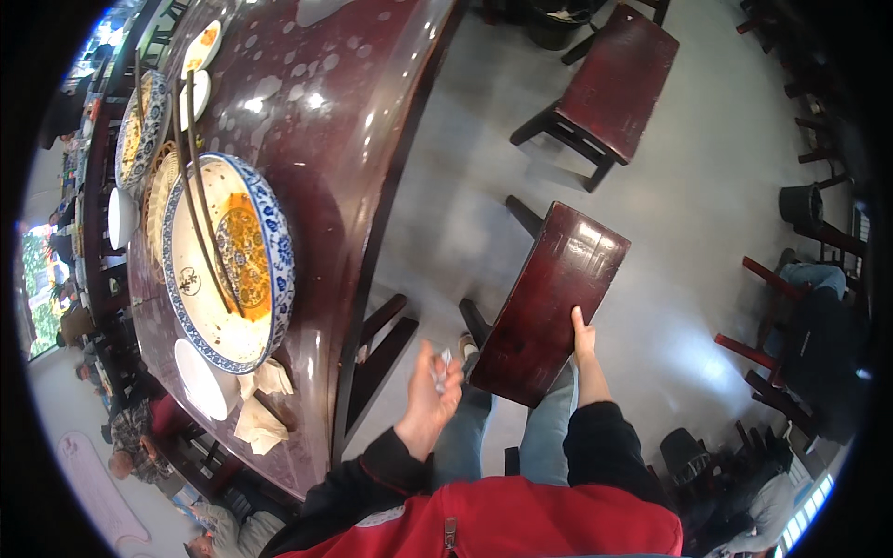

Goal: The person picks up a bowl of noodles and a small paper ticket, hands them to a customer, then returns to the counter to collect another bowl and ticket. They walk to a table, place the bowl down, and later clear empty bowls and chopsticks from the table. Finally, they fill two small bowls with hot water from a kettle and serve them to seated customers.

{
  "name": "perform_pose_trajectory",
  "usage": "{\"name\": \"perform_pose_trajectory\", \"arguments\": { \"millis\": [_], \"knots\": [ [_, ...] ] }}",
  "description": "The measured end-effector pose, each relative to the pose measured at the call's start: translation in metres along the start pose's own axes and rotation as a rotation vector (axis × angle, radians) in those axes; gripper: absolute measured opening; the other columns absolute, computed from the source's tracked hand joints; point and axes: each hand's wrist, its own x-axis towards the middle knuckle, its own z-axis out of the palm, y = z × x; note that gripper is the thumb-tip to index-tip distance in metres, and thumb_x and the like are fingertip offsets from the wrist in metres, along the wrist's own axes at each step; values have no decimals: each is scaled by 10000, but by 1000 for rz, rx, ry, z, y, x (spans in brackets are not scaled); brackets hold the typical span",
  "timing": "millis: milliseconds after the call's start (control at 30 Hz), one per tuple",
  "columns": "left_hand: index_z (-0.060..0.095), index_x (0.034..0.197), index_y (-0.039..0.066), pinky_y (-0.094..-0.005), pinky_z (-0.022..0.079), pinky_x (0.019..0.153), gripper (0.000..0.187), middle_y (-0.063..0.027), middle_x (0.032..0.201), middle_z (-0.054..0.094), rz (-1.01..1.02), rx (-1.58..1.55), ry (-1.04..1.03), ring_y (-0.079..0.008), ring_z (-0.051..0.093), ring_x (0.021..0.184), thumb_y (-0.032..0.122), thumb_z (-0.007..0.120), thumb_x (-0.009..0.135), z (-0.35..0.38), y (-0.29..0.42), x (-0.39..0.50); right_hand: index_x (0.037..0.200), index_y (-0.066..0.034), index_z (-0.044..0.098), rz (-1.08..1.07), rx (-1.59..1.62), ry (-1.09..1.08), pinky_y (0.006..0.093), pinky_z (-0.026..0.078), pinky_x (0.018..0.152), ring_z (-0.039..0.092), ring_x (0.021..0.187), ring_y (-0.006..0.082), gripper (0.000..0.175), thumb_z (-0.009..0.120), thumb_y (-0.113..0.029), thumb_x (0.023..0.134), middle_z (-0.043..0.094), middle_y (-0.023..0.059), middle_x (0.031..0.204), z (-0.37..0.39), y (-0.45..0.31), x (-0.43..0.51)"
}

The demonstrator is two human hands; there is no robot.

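Note:
My right hand (584, 340) grips the long edge of a dark red wooden bench (548, 300), thumb on top of the seat. Whether the bench's legs all rest on the floor cannot be told. My left hand (427, 401) is raised between table and bench, fingers curled around a small crumpled whitish piece (441, 368), perhaps a wrapper. To its left, on a glossy lacquered table (324, 216), sits a large blue-and-white bowl (280, 258) with orange oily broth in the bottom. Two dark chopsticks (202, 216) lie across the bowl. Crumpled napkins (261, 422) lie near it.
A white bowl (202, 380), another patterned bowl (132, 139) with food remains and small white dishes (202, 49) stand on the table. A second bench (621, 77) and a black bucket (554, 24) stand on the floor ahead. Seated people (816, 349) and more furniture line both sides.

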Motion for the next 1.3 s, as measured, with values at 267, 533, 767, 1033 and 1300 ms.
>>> {"name": "perform_pose_trajectory", "arguments": {
  "millis": [267, 533, 767, 1033, 1300],
  "knots": [
    [375, 1302, 10, -166, 289, 404, 413, -112, 990, 597, 63, 630, -115, -134, 590, 734, 115, 469, 914, 23, 1, -73, 1131, 129, 483, -61, 62, -70, 384, 437, 872, 551, 1022, 383, 980, 613, -699, 624, 562, 309, 1054, 185, -181, 31],
    [416, 1257, -20, -221, 379, 524, 521, 23, 611, 486, 1299, 1293, 64, -77, 421, 529, 86, 640, 799, 126, 54, -127, 1103, 79, 504, -279, -35, -389, 409, 398, 925, 484, 1125, 365, 869, 596, -668, 669, 543, 260, 1126, 193, -203, -8],
    [235, 1379, 23, -352, 415, 489, 727, -123, 597, 532, 1196, 1956, 874, -295, 530, 520, 144, 642, 788, 267, 102, -93, 1135, 75, 489, -272, 395, 457, 353, 378, 903, 489, 1014, 238, 657, 624, -467, 790, 526, 166, 1102, -124, -361, 341],
    [276, 1342, -11, -394, 406, 421, 545, -163, 556, 540, 939, 2138, 1307, -323, 544, 476, 123, 507, 867, 298, 100, -84, 1068, 149, 540, -84, 266, 26, 347, 429, 870, 559, 962, 264, 811, 577, -600, 759, 592, 207, 1063, -64, -447, 387],
    [381, 1274, -14, -406, 427, 479, 453, -167, 638, 585, 632, 2012, 1375, -333, 570, 553, 151, 501, 870, 332, 104, -100, 1016, 75, 556, -90, 262, -222, 391, 437, 841, 587, 943, 363, 782, 663, -611, 657, 625, 229, 954, 98, -526, 298]
  ]
}}
